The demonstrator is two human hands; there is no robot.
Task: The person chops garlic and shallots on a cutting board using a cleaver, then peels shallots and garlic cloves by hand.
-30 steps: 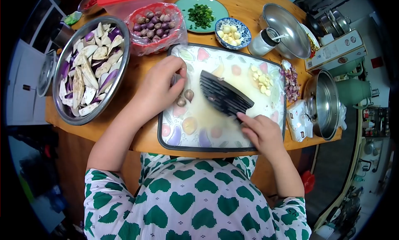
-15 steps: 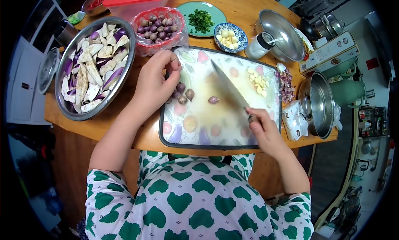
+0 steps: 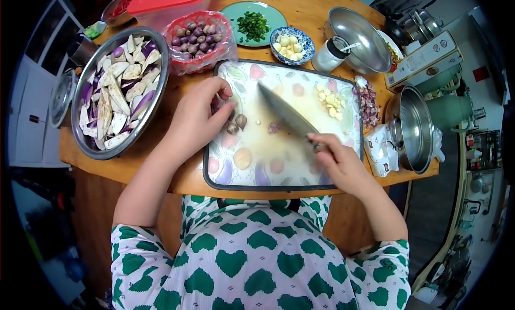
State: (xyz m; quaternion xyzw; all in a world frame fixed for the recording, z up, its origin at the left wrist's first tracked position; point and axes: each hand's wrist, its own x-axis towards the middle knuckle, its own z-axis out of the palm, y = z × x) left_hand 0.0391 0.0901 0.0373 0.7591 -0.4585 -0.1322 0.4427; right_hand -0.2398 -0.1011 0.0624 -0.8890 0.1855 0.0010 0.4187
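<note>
My right hand (image 3: 338, 161) grips the handle of a knife (image 3: 286, 114), its blade tilted above the cutting board (image 3: 300, 177). Just under the blade lies a small purple shallot (image 3: 274, 127), with a tiny pale piece (image 3: 258, 122) to its left. My left hand (image 3: 203, 114) is curled at the board's left edge, its fingers bent round shallots that are partly hidden. Two more shallots (image 3: 241, 121) lie beside its fingertips. Sliced garlic (image 3: 331, 102) sits in a small pile at the board's upper right.
A steel basin of cut eggplant (image 3: 115, 95) stands left. Behind the board are a red basket of shallots (image 3: 196, 40), a green plate (image 3: 275, 15), a garlic bowl (image 3: 307, 48) and a jar (image 3: 328, 56). Shallot skins (image 3: 369, 103) and a steel pot (image 3: 412, 130) stand right.
The knife came up from flat over the shallot, then moved back down close to it. A tiny pale piece now shows beside the shallot, which looks broken. My left hand stays at the left edge.
</note>
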